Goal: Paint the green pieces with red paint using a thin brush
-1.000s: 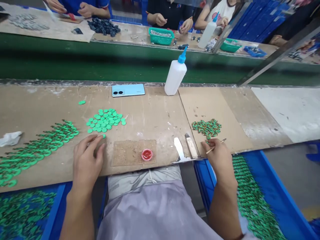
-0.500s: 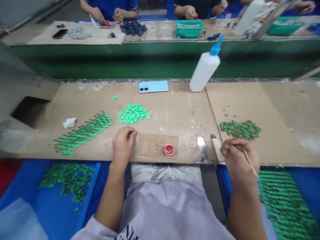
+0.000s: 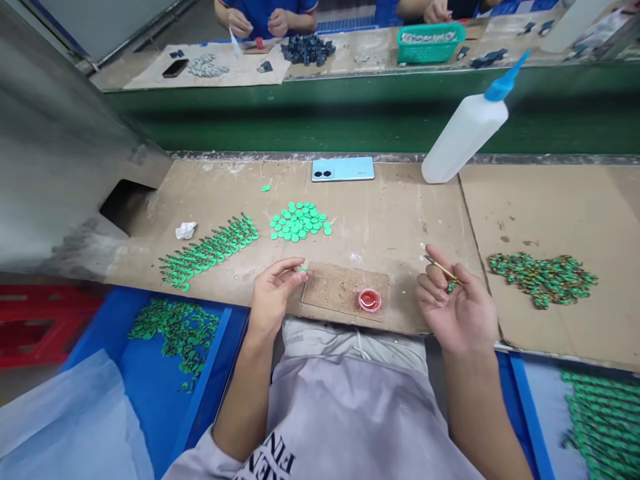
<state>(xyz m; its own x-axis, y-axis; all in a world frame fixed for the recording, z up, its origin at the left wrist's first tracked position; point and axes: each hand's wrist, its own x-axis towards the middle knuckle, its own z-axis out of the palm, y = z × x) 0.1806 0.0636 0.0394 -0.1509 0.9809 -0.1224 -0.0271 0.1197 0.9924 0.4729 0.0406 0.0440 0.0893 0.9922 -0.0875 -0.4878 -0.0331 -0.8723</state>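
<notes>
My left hand (image 3: pixel 274 293) pinches a small green disc (image 3: pixel 302 269) between thumb and fingertips, at the left edge of a brown board (image 3: pixel 325 293). On that board sits a small round cup of red liquid (image 3: pixel 369 300). Palm up, my right hand (image 3: pixel 457 310) grips a thin wooden stick (image 3: pixel 443 269) between thumb and fingers. A small green piece (image 3: pixel 451 287) also shows at its curled fingers. Loose green discs (image 3: pixel 297 223) lie beyond my left hand. Rows of green discs with dark stems (image 3: pixel 210 250) are to its left, and a green-and-brown pile (image 3: pixel 545 273) lies right of my right hand.
A light blue phone (image 3: pixel 343 169) and a white squeeze bottle (image 3: pixel 465 139) stand along the table's back edge. Crumpled tissue (image 3: pixel 186 231) lies at left. Blue trays (image 3: pixel 200 393) with green pieces flank my lap. Co-workers' hands (image 3: pixel 260 23) are at the far bench.
My right hand has come left from the green-and-brown pile and turned palm up, with a green piece now at its fingers. A green disc now shows in my left hand. The view has shifted.
</notes>
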